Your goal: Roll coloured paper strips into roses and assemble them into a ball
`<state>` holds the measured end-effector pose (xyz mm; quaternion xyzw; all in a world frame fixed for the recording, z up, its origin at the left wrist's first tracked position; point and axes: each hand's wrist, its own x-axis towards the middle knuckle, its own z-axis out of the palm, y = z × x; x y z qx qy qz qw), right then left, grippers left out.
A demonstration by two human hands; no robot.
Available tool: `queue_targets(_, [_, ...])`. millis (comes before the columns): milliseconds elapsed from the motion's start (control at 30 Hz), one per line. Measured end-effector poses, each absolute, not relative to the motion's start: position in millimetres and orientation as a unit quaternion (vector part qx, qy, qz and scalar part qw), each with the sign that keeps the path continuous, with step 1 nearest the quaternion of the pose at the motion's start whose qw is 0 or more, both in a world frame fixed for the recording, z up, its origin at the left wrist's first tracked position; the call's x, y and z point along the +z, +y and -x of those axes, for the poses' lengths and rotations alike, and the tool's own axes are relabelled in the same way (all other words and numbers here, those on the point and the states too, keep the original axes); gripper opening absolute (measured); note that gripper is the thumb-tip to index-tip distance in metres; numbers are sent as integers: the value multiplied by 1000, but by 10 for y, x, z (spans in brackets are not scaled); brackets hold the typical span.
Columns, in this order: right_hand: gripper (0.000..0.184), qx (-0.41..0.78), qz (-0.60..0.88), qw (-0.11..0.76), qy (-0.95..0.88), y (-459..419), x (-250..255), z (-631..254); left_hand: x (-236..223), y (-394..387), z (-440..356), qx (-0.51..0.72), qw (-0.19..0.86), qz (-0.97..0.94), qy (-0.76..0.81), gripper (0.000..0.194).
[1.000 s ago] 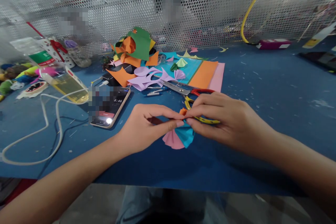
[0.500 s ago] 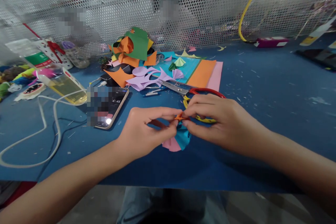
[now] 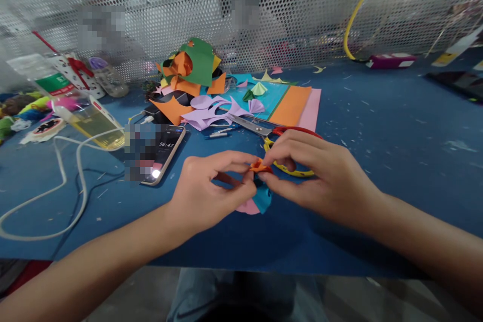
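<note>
Between my fingertips is a small folded piece of orange paper (image 3: 259, 166). My left hand (image 3: 215, 186) pinches it from the left, and my right hand (image 3: 313, 173) grips its right side between thumb and fingers. Just below hang pleated paper fans, one blue (image 3: 264, 197) and one pink (image 3: 249, 207); my fingers partly cover them, and I cannot tell how they join the orange piece. Scissors with red and yellow handles (image 3: 277, 161) lie on the table behind my right hand, which hides part of them.
On the blue table (image 3: 377, 126) are purple paper scraps (image 3: 202, 118), stacked coloured sheets (image 3: 292, 105), small pleated pieces (image 3: 259, 89) and a heap of orange and green offcuts (image 3: 202, 63). A phone (image 3: 166, 153), white cable (image 3: 81, 176) and cup of yellow liquid (image 3: 94, 123) stand left. Perforated metal (image 3: 302, 15) rises behind.
The orange paper now shows more of its folded surface between my fingers. My right hand's fingers have shifted slightly, and the blue and pink fans have tilted a little and show less.
</note>
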<state>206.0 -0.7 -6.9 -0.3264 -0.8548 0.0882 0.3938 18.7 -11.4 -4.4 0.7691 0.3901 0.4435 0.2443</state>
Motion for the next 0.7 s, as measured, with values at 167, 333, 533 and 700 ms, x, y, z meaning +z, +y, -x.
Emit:
queue_targets(167, [12,12,262,391,-882,16,-95,-2084,-29,-105,-171,431,286,-759,396,18])
queue_targets(333, [11,-100,223,356,-902,56,-123,-2145,-19,-85,-185,422,338,-724,429,16])
queue_targets(533, [9,-70,241,336,-908,45,-78,-2134,-44,-81,-184,424,330,-730,423,15])
queue_targets(700, [9,132,336,353,-863,8,-29,-2038,-91,-87,-179,432,197,-797,374,19])
